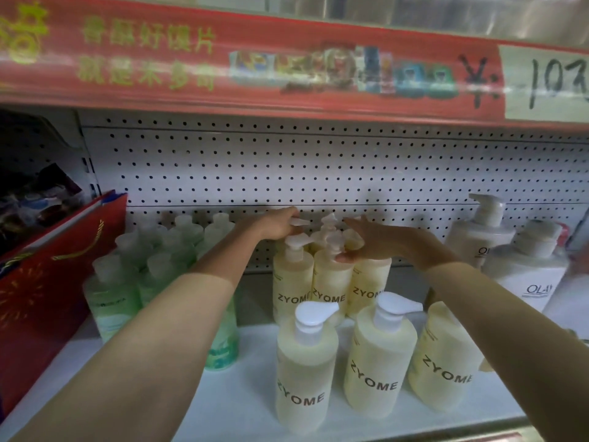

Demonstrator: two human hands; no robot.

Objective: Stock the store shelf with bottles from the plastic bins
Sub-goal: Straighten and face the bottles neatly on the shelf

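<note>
Head view: the task looks well along. On the shelf (242, 393) stand upright green bottles (111, 291) at the left, white bottles (526, 275) at the right, and a block of yellow pump bottles between them. That block has a front row (379, 355) near the shelf edge, a middle row (331, 282) behind it, and more pumps showing against the pegboard (318, 161). Both arms reach to the back. The left hand (280, 226) curls its fingers over the pump of a backmost bottle (301, 222), holding it. The right hand (373, 240) lies across neighbouring pump tops with fairly straight fingers; whether its thumb pinches one I cannot tell. This reads as seating or squaring the back of the yellow block. Bare shelf shows between the green and yellow groups and along the front left, so more could go in. The plastic bins are out of view, so what remains is unknown. Every yellow bottle has its long axis vertical, labels facing the aisle, front-row nozzles pointing right.
</note>
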